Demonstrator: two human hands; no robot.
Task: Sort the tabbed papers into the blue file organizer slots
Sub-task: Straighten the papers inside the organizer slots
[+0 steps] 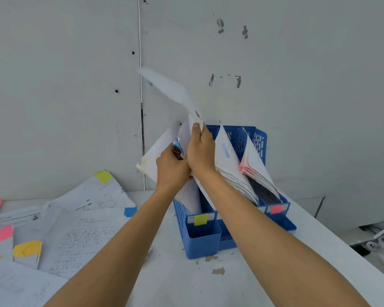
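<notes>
both my hands are up over the blue file organizer [203,240], which sits on the white table [186,284] right against the wall. my right hand [201,151] is pinching a white sheet [166,87] between thumb and fingers. the sheet sticks up and off to the left, and it's too blurry for me to make out any tab on it. my left hand [171,167] is touching the right one, fingers curled into the stack of papers [153,154] that leans out of the leftmost slot. that slot has a yellow label [201,219] on its front. the middle slot holds a thick wad of papers [228,160]. the right slot has a batch with pink tabs [253,167] and a pink label [276,209] on its front. over on the left of the table there's a spread of loose papers [87,229] with pink, yellow and blue tabs, well apart from the organizer.
</notes>
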